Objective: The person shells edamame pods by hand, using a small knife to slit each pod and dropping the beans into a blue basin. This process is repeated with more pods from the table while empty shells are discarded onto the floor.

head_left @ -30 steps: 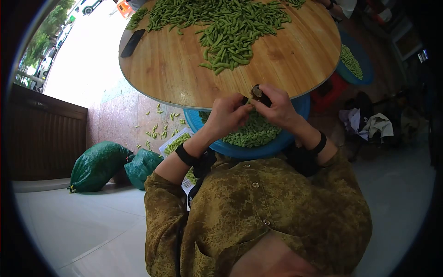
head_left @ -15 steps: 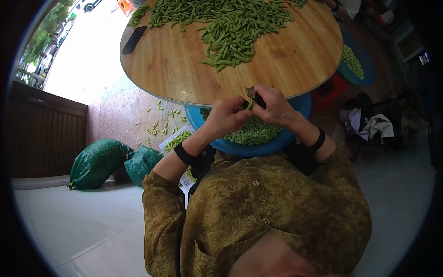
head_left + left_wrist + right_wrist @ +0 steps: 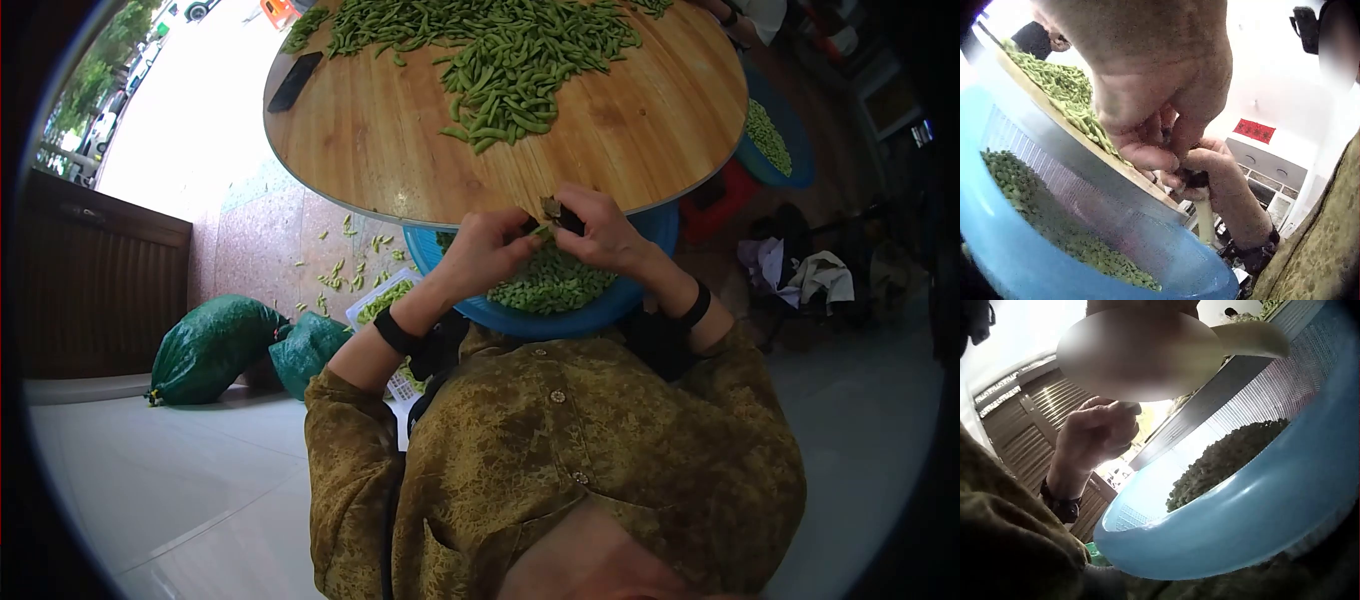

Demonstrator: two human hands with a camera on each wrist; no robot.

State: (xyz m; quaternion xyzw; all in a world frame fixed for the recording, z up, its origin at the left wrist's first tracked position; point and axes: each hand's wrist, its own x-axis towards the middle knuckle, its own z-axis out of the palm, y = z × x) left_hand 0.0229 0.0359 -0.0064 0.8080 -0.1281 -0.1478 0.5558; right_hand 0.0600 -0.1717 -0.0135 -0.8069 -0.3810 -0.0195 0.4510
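Over the blue basin (image 3: pixel 536 325), close to the table's near edge, both hands meet at their fingertips. The left hand (image 3: pixel 487 250) pinches one end of a green soybean pod (image 3: pixel 543 231) between thumb and curled fingers. Gripping from the other side is the right hand (image 3: pixel 606 236), with a small brownish thing (image 3: pixel 550 207) at its index fingertip. A pale green length of pod (image 3: pixel 1204 222) hangs below the right hand in the left wrist view. Shelled green beans (image 3: pixel 550 285) fill much of the basin beneath.
A large heap of pods (image 3: pixel 510 75) covers the far part of the round wooden table (image 3: pixel 360 140). A dark phone-like slab (image 3: pixel 295 82) lies at its left. Green sacks (image 3: pixel 215 350), a white basket (image 3: pixel 405 385) and scattered pods occupy the floor at left. Another basin (image 3: pixel 790 170) stands right.
The hands stay together over the basin, with small shifts of the fingers. The brownish thing at the right fingertips has turned and sits lower. The head view has shifted slightly.
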